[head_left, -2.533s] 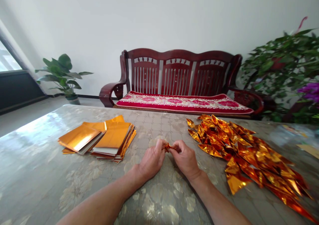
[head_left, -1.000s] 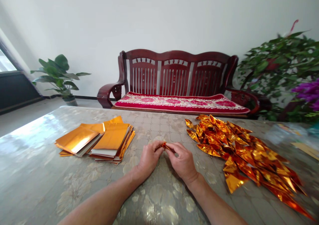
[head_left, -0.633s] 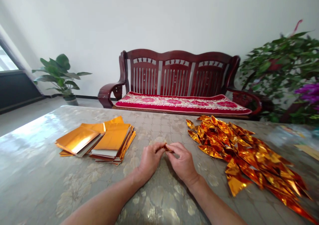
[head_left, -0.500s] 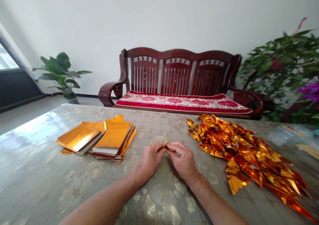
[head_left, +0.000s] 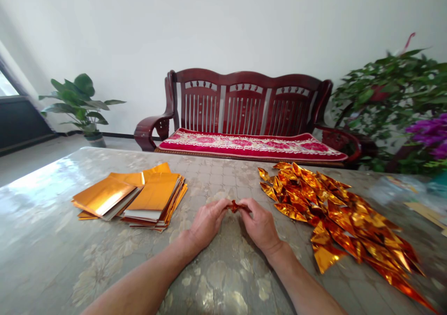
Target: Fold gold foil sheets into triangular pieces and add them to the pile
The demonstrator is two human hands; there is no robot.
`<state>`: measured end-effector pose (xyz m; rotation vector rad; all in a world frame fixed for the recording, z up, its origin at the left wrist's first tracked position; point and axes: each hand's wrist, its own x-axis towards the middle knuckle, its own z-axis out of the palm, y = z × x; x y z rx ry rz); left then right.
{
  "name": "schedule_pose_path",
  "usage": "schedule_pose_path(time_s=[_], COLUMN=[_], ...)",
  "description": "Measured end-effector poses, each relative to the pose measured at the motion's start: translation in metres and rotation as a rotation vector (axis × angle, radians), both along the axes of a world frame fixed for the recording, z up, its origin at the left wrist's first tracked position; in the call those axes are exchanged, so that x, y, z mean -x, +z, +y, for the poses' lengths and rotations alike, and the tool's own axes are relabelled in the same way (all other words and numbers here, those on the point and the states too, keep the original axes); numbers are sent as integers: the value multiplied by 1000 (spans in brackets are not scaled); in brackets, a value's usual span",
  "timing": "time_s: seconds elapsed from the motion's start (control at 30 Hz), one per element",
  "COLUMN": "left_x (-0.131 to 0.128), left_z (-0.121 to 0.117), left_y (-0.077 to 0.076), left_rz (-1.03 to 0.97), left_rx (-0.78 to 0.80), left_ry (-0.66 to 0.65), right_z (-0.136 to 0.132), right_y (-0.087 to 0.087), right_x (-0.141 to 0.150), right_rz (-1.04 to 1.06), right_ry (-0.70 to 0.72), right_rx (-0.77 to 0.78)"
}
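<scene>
Between my two hands is a small piece of folded gold foil paper (head_left: 234,206), pinched at both ends over the table. My left hand (head_left: 208,219) grips its left end with thumb and fingertips. On the other side, my right hand (head_left: 259,224) pinches the right end. Fingers cover most of the piece, so its full shape is hidden. To the left lies a stack of flat gold foil paper sheets (head_left: 153,191), some showing pale undersides. A spread pile of folded foil pieces (head_left: 335,212) with pointed ends lies to the right.
The table (head_left: 223,268) has a patterned, shiny cover. Behind it stands a dark red wooden bench (head_left: 244,105) with a red floral cushion (head_left: 251,144). Clear plastic wrapping (head_left: 396,189) lies at the right. Potted plants (head_left: 80,98) flank the bench.
My hands have drawn slightly apart, and more of the folded foil piece shows between the fingertips. The view has shifted a little to the right.
</scene>
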<state>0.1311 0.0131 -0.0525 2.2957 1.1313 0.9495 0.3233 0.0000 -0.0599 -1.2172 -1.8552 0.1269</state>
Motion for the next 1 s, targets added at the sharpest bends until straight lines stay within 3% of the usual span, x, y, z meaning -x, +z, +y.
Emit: schedule_pose_path(time_s=[0.5, 0.77, 1.0], left_x=[6, 7, 5], left_z=[5, 5, 6], left_y=[-3, -1, -3], left_rz=[56, 105, 82], left_rx=[17, -30, -55], left_ry=[58, 55, -50], right_z=[0, 0, 3], right_y=[10, 11, 4], right_x=[-13, -10, -10], right_rz=[-399, -408, -226], right_ry=[105, 117, 179], right_rx=[-103, -96, -44])
